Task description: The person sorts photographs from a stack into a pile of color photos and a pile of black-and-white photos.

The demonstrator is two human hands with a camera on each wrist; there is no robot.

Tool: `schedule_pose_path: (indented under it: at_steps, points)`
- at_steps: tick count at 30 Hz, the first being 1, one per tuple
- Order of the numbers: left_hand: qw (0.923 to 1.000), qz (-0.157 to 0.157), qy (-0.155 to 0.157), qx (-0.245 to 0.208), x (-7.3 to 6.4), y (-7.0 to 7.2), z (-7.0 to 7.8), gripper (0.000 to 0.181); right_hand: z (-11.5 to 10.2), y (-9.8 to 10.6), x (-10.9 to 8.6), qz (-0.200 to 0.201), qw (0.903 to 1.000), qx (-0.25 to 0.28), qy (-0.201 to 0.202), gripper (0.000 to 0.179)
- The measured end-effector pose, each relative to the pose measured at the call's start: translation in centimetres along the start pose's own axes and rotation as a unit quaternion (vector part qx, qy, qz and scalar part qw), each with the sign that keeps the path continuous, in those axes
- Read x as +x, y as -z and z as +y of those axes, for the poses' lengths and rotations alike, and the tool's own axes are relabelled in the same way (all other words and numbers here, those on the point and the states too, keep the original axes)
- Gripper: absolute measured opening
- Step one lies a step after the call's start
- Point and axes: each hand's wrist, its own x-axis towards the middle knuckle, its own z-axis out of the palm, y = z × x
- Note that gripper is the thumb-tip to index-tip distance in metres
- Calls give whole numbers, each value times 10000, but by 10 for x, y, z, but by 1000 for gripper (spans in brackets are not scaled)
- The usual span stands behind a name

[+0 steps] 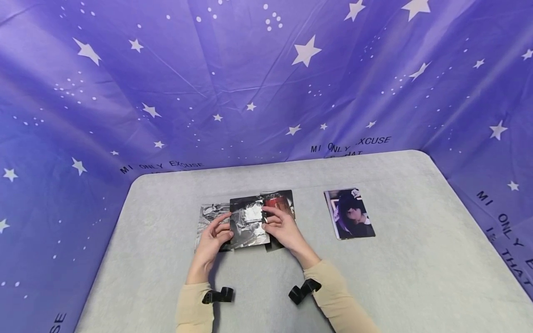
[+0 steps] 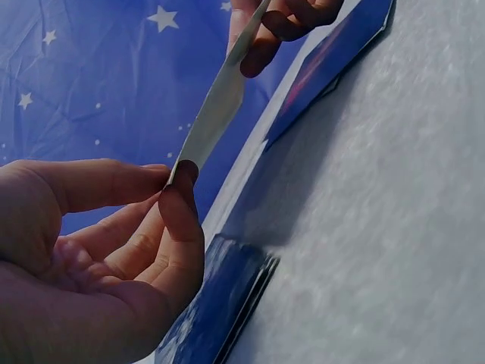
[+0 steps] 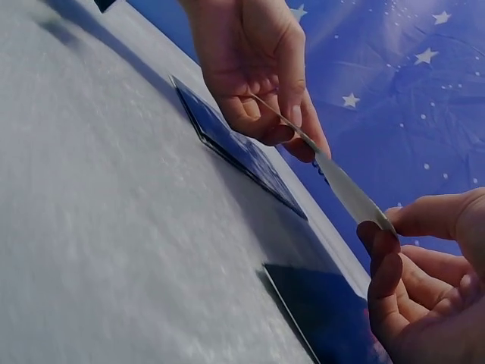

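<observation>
A glossy photo print (image 1: 250,229), dark with bright glare on it, is held up between the two hands. My left hand (image 1: 211,243) pinches its left edge between thumb and fingers, and my right hand (image 1: 285,230) pinches the right edge. From the side, in the left wrist view, the print (image 2: 216,114) shows a pale back, slightly bowed, raised off the table. Behind it, partly hidden, lie a stack of black-and-white prints (image 1: 207,215) on the left and a stack with a red picture (image 1: 278,201) on the right.
Farther right on the grey cloth-covered table (image 1: 399,277) lies another stack of prints (image 1: 354,215), its top one showing a dark-haired figure. A purple curtain (image 1: 250,69) with white stars hangs around the table. Black straps (image 1: 218,295) sit on both wrists.
</observation>
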Motion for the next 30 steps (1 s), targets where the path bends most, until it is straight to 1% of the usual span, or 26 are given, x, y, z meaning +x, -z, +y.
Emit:
schedule_pose_path:
  at_steps: [4, 7, 10, 13, 19, 22, 26, 30]
  points:
    - [9999, 73, -97, 81, -2, 8, 3, 58, -2, -9, 2, -79, 10000, 33, 38, 51]
    - [9998, 136, -87, 143, -3, 15, 6, 58, -4, -17, 4, -114, 9999, -49, 27, 52]
    - [9995, 199, -35, 258, -5, 24, 7, 58, -4, -24, 5, -155, 9995, -277, 0, 52]
    - [9989, 227, 9, 414, -6, 32, 8, 58, -4, -31, 6, -200, 9978, -630, 20, 52]
    - [9976, 215, 128, 645, -11, 46, 10, 58, 1, -45, 9, -288, 9911, -1285, 217, 50]
    - [9969, 180, 194, 736, -13, 52, 11, 58, 2, -51, 9, -352, 9884, -1453, 279, 49]
    - [9967, 146, 265, 751, -16, 59, 12, 59, 3, -58, 10, -433, 9861, -1566, 340, 48]
    - [9961, 123, 362, 795, -16, 67, 12, 59, 2, -65, 11, -553, 9826, -1753, 276, 49]
